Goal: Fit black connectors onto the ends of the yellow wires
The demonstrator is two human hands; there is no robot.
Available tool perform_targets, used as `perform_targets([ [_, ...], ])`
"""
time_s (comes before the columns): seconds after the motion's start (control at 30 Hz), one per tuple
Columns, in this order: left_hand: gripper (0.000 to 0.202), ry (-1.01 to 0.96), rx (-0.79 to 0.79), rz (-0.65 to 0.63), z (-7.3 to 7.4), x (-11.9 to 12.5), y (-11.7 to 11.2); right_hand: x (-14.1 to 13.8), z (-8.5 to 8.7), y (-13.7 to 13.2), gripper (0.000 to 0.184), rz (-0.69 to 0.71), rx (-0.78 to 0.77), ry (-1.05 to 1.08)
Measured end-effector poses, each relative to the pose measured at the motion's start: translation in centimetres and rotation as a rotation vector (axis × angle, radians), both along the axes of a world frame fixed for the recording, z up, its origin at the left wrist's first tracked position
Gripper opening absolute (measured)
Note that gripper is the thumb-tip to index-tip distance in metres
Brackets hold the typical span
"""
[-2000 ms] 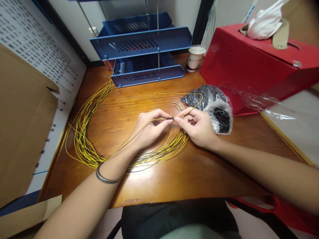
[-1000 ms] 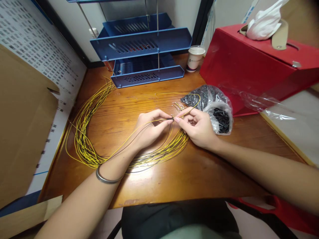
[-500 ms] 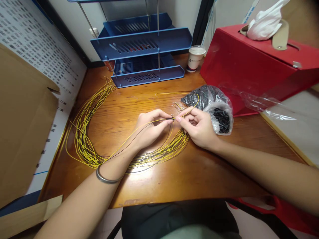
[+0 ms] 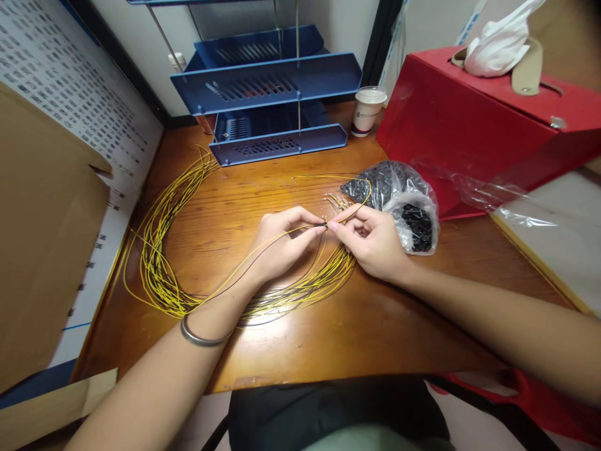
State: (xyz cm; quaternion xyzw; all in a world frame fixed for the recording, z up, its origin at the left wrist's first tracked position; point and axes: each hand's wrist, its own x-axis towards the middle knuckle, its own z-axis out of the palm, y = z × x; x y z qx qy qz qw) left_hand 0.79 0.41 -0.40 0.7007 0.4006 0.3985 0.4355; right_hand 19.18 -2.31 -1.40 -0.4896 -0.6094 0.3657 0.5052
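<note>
Pinching wire [image 4: 370, 188] at a small black bit [image 4: 322, 224] with left hand [image 4: 284, 241], and wire just beside it with right hand [image 4: 373, 238], over counter [image 4: 305, 357], with fingers of both narrow on it and nearly tip to tip. Trailing wire from left hand back toward coil [image 4: 153, 260] on counter, and looping it from right hand past bag [image 4: 394, 202] of black parts [image 4: 417, 224], with free end [image 4: 294, 177] pointing left. Holding right hand just beside bag and metal-tipped ends [image 4: 335, 202], with rack [image 4: 328, 78], cup [image 4: 367, 113] and red box [image 4: 436, 125] farther back.
</note>
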Motion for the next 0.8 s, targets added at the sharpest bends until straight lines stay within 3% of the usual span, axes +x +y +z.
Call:
perform_targets([
  [0.8, 0.021, 0.005, 0.004, -0.017, -0.27, -0.14, 0.22, 0.09, 0.00, 0.02, 0.022, 0.007, -0.016, -0.005],
])
